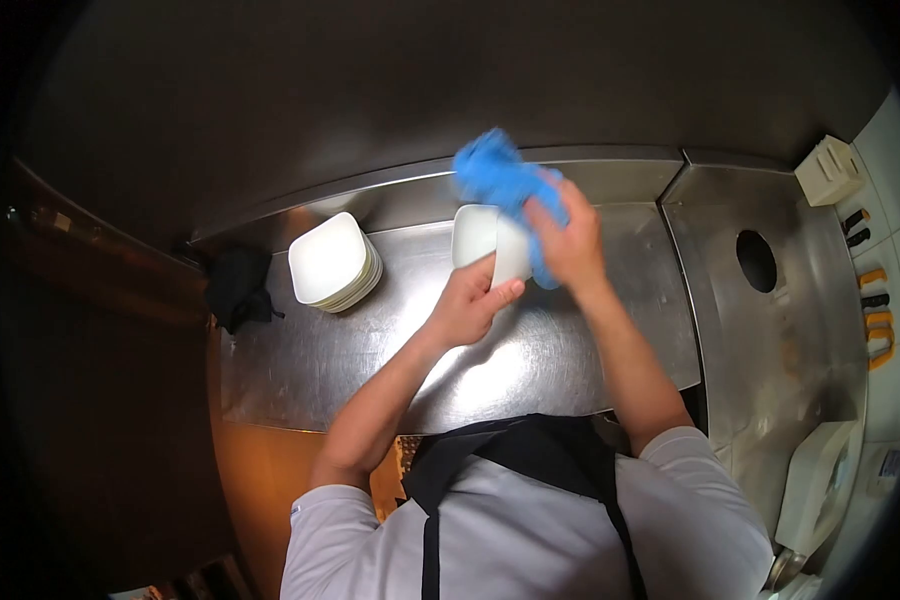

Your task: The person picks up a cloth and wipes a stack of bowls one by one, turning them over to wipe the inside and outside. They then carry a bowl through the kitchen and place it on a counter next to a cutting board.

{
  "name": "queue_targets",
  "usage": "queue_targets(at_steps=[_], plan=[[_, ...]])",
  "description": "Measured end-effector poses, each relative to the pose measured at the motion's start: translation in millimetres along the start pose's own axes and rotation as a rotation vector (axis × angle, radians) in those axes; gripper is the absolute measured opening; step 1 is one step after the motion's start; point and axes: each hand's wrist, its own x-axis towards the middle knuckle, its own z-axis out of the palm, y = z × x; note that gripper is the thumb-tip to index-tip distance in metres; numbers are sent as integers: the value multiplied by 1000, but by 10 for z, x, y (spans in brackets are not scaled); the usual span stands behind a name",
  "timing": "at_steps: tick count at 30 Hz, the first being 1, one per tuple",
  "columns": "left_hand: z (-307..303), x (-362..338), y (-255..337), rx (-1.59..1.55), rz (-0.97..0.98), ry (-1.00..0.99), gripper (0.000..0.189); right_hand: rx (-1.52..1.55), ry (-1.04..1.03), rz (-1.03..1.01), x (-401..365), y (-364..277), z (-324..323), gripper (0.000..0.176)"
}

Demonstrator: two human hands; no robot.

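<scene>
My left hand (467, 303) grips a white square-cornered dish (511, 245) by its near edge, thumb on the outside. The dish is tilted up over the steel counter (410, 345), and its far right side is covered by cloth and fingers. Bunched in my right hand (571, 238) is a blue cloth (495, 170), pressed close against the dish's right side. The cloth's upper end flares upward, blurred by motion. To the left, a stack of white square dishes (327, 260) leans slightly on the counter.
A crumpled black cloth (241, 290) lies at the counter's left end. On the right is a steel surface with a round dark hole (756, 261). Beyond it stand a cream slotted holder (830, 171) and several orange- and black-handled tools (875, 325). A raised steel lip (610, 178) edges the back.
</scene>
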Motion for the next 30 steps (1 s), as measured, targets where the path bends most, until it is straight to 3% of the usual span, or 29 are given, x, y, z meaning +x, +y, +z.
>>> queue_targets(at_steps=[3, 6, 7, 9, 11, 13, 16, 17, 21, 24, 26, 29, 30], plan=[[109, -61, 57, -65, 142, 92, 28, 205, 55, 226, 137, 110, 30, 43], [-136, -26, -134, 222, 68, 183, 24, -240, -3, -361, -130, -123, 143, 39], [-221, -19, -186, 336, 124, 158, 24, -316, -62, -438, -133, -221, 139, 38], [-259, -101, -137, 443, -22, 101, 26, -463, -173, -591, -99, -421, 111, 37], [-227, -138, 99, 574, -97, 54, 25, -192, -228, -262, 26, -409, 78, 36], [-136, -174, 285, 414, -13, 37, 23, -28, -231, -42, 296, -67, 8, 39], [-65, -247, 256, 115, 87, 97, 18, 471, -256, 408, 333, 49, -24, 45], [-44, -237, 133, 11, 141, 168, 18, 502, -175, 379, 226, 18, 44, 46], [-9, -33, 64, -599, 197, 518, 25, 12, 24, 5, -487, 108, 447, 38], [-188, -64, -100, -754, 183, 497, 25, -251, -18, -292, -852, -137, 601, 36], [-191, -92, -165, -774, 200, 469, 36, -290, 103, -271, -760, 98, 578, 36], [-156, -205, 63, -833, 198, 359, 47, 49, 61, 229, -129, 107, 356, 38], [-144, -226, 69, -852, 205, 361, 47, 68, 34, 192, -18, 47, 299, 39]])
